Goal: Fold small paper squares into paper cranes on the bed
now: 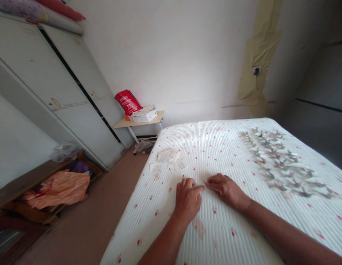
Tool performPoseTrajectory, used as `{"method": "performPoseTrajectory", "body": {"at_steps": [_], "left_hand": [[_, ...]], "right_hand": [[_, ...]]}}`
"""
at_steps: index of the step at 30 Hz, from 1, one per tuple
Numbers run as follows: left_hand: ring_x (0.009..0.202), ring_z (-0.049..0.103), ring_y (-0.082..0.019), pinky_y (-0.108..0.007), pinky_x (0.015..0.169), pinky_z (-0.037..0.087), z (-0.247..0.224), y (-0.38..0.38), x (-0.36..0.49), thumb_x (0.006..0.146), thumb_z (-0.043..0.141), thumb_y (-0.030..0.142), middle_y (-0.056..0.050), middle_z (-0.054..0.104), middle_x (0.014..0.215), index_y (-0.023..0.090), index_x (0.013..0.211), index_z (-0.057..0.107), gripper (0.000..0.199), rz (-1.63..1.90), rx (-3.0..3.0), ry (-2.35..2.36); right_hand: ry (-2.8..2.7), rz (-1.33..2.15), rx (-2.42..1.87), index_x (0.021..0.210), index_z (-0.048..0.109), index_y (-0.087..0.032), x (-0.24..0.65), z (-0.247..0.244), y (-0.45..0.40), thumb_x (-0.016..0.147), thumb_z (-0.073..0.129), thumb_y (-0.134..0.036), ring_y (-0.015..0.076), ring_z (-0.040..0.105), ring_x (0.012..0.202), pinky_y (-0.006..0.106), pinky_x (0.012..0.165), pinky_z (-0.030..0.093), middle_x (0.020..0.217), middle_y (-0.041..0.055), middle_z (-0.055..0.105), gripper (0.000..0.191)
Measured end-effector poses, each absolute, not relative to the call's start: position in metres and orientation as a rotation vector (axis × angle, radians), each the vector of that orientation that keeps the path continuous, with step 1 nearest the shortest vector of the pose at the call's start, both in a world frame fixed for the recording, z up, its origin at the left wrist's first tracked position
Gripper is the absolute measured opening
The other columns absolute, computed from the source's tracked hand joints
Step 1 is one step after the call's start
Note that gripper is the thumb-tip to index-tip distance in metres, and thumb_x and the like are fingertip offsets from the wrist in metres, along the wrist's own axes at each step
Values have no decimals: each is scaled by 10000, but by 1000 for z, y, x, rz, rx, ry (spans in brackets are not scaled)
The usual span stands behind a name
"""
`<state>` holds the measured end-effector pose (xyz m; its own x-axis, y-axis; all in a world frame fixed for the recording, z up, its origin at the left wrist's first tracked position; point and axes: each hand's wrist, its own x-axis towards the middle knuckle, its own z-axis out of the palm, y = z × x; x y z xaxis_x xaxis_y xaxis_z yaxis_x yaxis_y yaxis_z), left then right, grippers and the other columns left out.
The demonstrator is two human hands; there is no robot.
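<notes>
Can't make out that little bit between the hands

The little bit (205, 182) between the left hand (187, 200) and right hand (226, 189) is too tiny to tell, the paper-looking shapes (275, 162) on the bed (212, 147) are blurry, and the paper slips (167, 155) are unreadable.

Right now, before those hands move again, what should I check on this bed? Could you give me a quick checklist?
1. Small paper piece between the left hand and right hand firmly held: cannot tell.
2. Right hand clear of the folded paper shapes: ok.
3. Hands clear of the loose paper slips: ok.
4. Lowest paper slip well inside the edge of the bed: not ok, it lies fairly close.
5. Both hands resting on the bed: ok.
</notes>
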<state>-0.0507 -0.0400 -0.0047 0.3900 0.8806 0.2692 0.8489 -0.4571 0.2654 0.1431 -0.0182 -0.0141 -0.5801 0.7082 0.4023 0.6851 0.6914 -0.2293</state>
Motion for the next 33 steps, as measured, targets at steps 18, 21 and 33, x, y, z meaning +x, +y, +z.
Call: {"method": "performPoseTrajectory", "body": {"at_steps": [18,21,33], "left_hand": [[935,431,-190,-347,820,348,-11,-36,-54,703,475,68,-34,498,919,349,1107,593,505,645,2533,1547],[944,430,-193,-346,816,347,-11,-35,-54,698,472,68,-35,499,925,342,1115,587,512,644,2525,1546],[944,455,-179,-327,822,363,-16,-34,-57,690,479,63,-31,530,933,283,1084,602,468,804,2458,1527]], "right_hand": [[-2044,542,-1074,950,664,-199,152,-29,-10,814,436,-119,164,603,882,323,804,489,928,61,666,277],[-2062,565,-1054,919,668,-192,151,-24,-11,814,440,-118,164,600,884,309,801,486,917,62,662,261],[-1944,647,-991,933,643,-184,153,-26,-11,784,409,-76,150,588,918,286,806,480,989,76,611,297]]}}
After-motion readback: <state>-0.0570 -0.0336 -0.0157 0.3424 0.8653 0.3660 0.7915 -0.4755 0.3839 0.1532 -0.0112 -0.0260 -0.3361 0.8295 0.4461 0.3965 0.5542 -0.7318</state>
